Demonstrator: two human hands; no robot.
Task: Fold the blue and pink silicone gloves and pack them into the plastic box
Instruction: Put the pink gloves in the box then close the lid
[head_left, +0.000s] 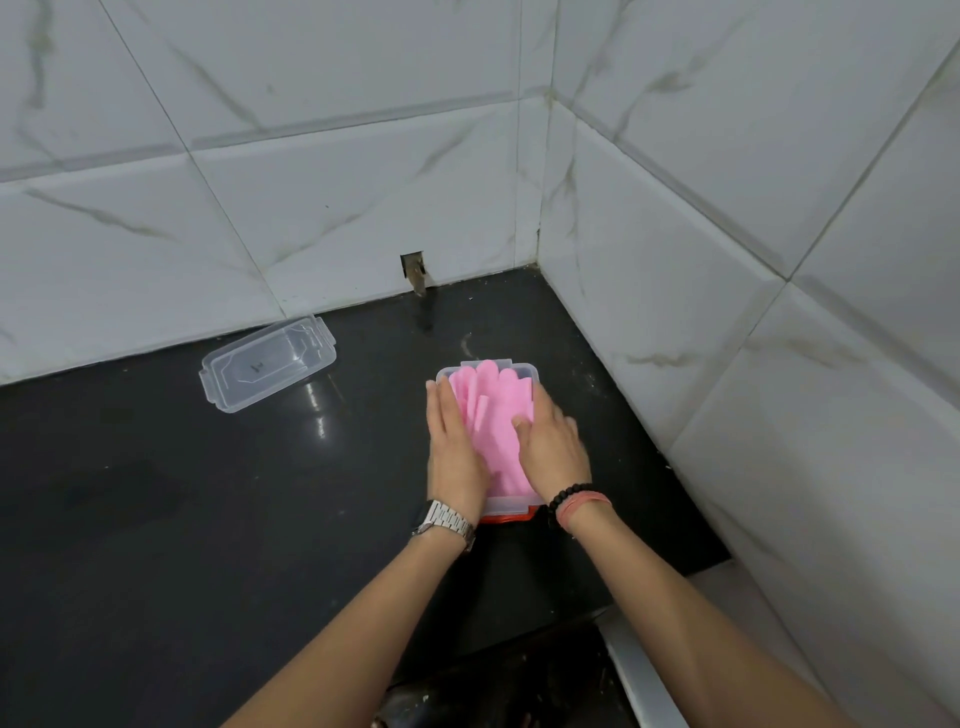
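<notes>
A clear plastic box (511, 505) stands on the black counter, with something red showing under its near edge. Pink silicone gloves (496, 410) lie inside it, fingers pointing to the far end. My left hand (453, 447) lies flat along the box's left side, fingers stretched out on the gloves' edge. On the right side, my right hand (553, 441) presses down flat on the pink gloves. No blue glove shows; it may be hidden beneath the pink ones.
The box's clear lid (267, 364) lies upside down at the back left near the wall. Marble-tiled walls (675, 208) meet in a corner just behind and right of the box. The black counter (182, 493) stretches left. A small wall opening (413, 267) sits behind.
</notes>
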